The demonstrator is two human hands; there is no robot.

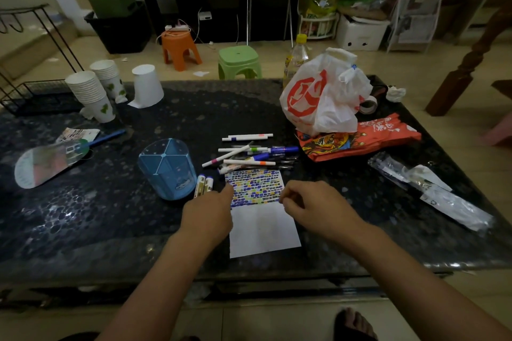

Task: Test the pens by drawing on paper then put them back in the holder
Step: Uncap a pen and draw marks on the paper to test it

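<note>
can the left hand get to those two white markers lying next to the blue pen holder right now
Probably yes. The left hand rests at the left edge of the scribbled white paper, and the two white markers with dark caps lie just beyond its fingertips, right of the blue plastic pen holder, with nothing between them.

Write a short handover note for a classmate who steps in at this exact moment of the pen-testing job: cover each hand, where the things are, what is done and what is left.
Left hand: open, fingers touching the left edge of the paper, holding nothing.
Right hand: fingers loosely curled over the paper's right edge; I cannot tell whether it pinches anything.
Paper: top half filled with coloured test marks, bottom half blank.
Pile of pens: loose on the table just beyond the paper.
Two markers: lying between the paper and the blue holder.
Holder: upright, no pens visible in it.
Left: pick up pens, test any untested ones, put all in the holder.
</note>
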